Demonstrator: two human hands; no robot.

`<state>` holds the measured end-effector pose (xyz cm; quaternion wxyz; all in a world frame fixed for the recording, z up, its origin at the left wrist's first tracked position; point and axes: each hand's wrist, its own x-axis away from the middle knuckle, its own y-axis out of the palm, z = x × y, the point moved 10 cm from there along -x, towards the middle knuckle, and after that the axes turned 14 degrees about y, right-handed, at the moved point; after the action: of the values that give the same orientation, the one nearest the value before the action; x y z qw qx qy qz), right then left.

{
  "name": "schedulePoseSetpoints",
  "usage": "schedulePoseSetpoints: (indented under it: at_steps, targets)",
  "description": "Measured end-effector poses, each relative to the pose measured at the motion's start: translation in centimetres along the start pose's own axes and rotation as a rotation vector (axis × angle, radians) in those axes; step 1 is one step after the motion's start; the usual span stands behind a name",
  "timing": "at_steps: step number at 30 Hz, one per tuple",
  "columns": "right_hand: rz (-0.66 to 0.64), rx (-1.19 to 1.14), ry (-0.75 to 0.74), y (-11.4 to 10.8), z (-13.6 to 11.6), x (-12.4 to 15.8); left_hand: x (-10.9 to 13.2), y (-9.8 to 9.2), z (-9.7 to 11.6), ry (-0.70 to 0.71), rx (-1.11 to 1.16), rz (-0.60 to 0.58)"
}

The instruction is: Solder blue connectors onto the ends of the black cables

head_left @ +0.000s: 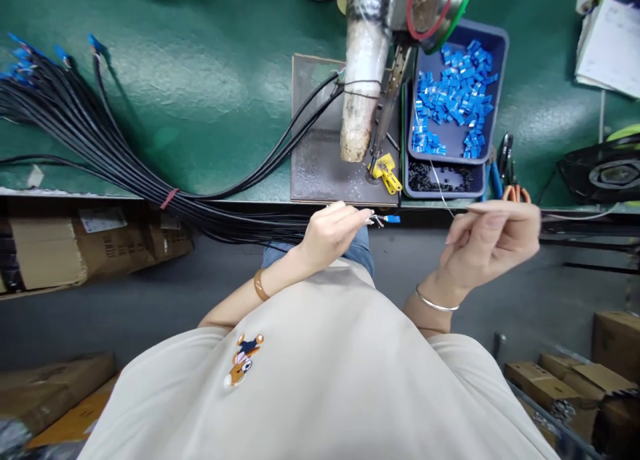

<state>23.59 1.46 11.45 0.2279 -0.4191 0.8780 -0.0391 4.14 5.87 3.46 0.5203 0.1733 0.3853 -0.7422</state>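
Observation:
Near the table's front edge, my left hand (pixel 336 235) is closed on a black cable end, from which thin wires and a blue connector (pixel 393 219) stick out to the right. A bundle of black cables (pixel 235 221) runs left from that hand, bound by a red tie (pixel 169 198). My right hand (pixel 493 240) is raised off to the right, its fingers pinched together around a thin pale strand (pixel 441 190) that reaches up toward the trays. Several cables rest on a dark board (pixel 320 173) with a yellow clip (pixel 387 175).
A tray (pixel 501 80) of blue connectors sits over another tray (pixel 445 195) of small black parts. A machine with a white-wrapped arm (pixel 365 80) overhangs the board. Pliers (pixel 506 155), a black fan (pixel 600 173) and papers (pixel 611 50) lie right. Cardboard boxes (pixel 100 247) stand below left.

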Motion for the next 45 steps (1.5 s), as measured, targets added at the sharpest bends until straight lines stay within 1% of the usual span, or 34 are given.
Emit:
schedulePoseSetpoints:
  at_steps: [1, 3, 5, 6, 7, 9, 12, 13, 14, 17, 18, 19, 21, 24, 30, 35, 37, 41, 45]
  targets:
    - [-0.047, 0.077, -0.002, 0.7, 0.1, 0.2, 0.2, 0.2, -0.5, -0.069, 0.069, -0.024]
    - [-0.217, 0.225, 0.045, 3.2, 1.2, 0.8, 0.9, 1.0, -1.9, -0.276, 0.268, -0.088]
    - [-0.388, 0.265, 0.118, 5.7, 2.7, 1.7, 1.8, 1.7, -2.8, -0.458, 0.472, -0.133]
    - [-0.458, 0.238, 0.161, 6.8, 3.5, 2.0, 2.1, 1.9, -3.0, -0.517, 0.547, -0.132]
    - [-0.514, 0.19, 0.205, 7.7, 4.1, 2.3, 2.3, 1.8, -3.1, -0.553, 0.595, -0.117]
    - [-0.587, 0.078, 0.298, 9.2, 5.2, 2.7, 2.4, 1.4, -3.2, -0.561, 0.595, -0.073]
    - [-0.66, -0.001, 0.403, 10.5, 6.3, 3.1, 2.1, 0.1, -3.1, -0.479, 0.426, 0.004]
    - [-0.659, 0.014, 0.409, 10.5, 6.3, 3.1, 1.9, -0.3, -2.9, -0.442, 0.36, 0.023]
    - [-0.628, 0.044, 0.396, 10.2, 6.2, 3.0, 1.7, -0.6, -2.8, -0.412, 0.302, 0.036]
    - [-0.458, 0.115, 0.317, 8.3, 5.0, 2.5, 1.1, -0.7, -2.5, -0.367, 0.221, 0.013]
    - [-0.426, 0.123, 0.296, 7.7, 4.5, 2.5, 1.0, -0.5, -2.4, -0.363, 0.221, -0.006]
    - [-0.428, 0.132, 0.28, 7.6, 4.2, 2.7, 0.8, -0.3, -2.4, -0.361, 0.229, -0.022]
    - [-0.491, 0.164, 0.261, 7.9, 3.9, 3.1, 0.6, -0.1, -2.3, -0.363, 0.258, -0.035]
    - [-0.552, 0.207, 0.25, 8.4, 4.1, 3.4, 0.4, 0.0, -2.4, -0.37, 0.286, -0.028]
    - [-0.546, 0.212, 0.24, 8.7, 4.8, 3.2, 0.4, 0.3, -2.6, -0.359, 0.269, -0.036]
    - [-0.562, 0.226, 0.216, 8.7, 4.8, 3.1, 0.2, 0.6, -2.6, -0.32, 0.203, -0.086]
    - [-0.583, 0.202, 0.244, 8.7, 5.0, 3.1, 0.2, 0.8, -2.7, -0.337, 0.235, -0.104]
    - [-0.608, 0.122, 0.339, 8.8, 5.9, 3.1, 0.3, 0.9, -3.1, -0.398, 0.328, -0.085]
    - [-0.598, 0.122, 0.349, 8.7, 6.2, 3.0, 0.3, 1.0, -3.1, -0.404, 0.334, -0.089]
